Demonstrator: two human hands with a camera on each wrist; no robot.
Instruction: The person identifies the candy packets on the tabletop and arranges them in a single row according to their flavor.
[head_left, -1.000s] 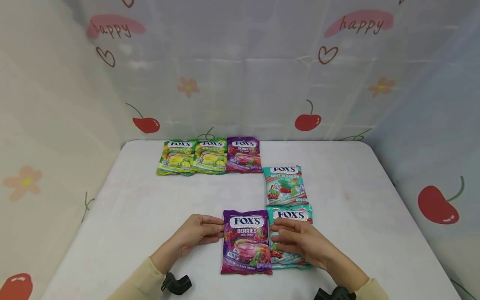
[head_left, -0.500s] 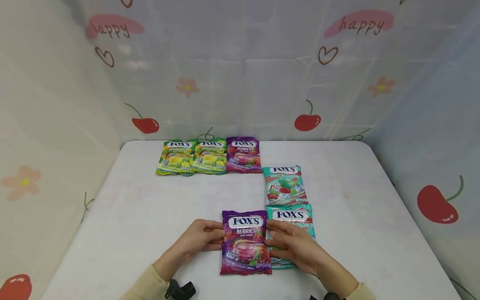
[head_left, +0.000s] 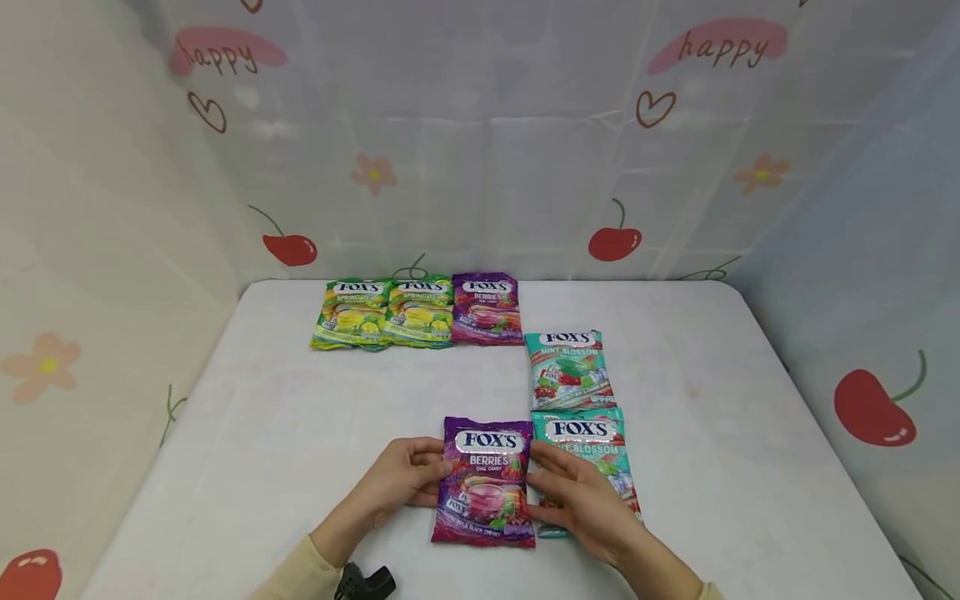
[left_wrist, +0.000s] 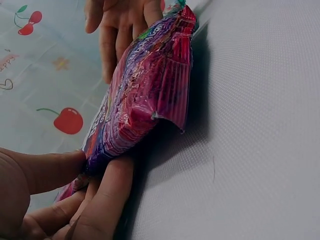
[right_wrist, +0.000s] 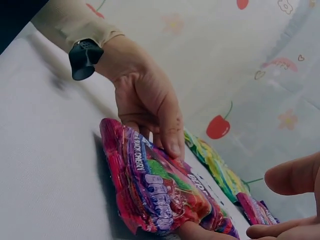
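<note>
A purple bag of Fox's Berries candy (head_left: 483, 492) lies near the front of the white table, turned slightly. My left hand (head_left: 401, 482) pinches its left edge, thumb on the printed face and fingers underneath; in the left wrist view the bag (left_wrist: 145, 85) tilts up off the cloth. At the opposite edge, my right hand (head_left: 577, 504) touches the bag with extended fingers. Its thumb (right_wrist: 292, 175) stands apart from the bag in the right wrist view. Partly covered by that hand is a teal Mint Blossom candy bag (head_left: 581, 429).
Another Mint Blossom bag (head_left: 570, 371) lies directly behind the covered one. Along the back edge, two green-yellow Springtea bags (head_left: 352, 317) sit side by side with a second purple Berries bag (head_left: 487, 312). A printed curtain (head_left: 480, 200) rises behind the table (head_left: 375, 392).
My right hand has moved left, off the teal bag to the purple bag's right edge. The left thumb has come over the purple bag, which has turned and shifted slightly left.
</note>
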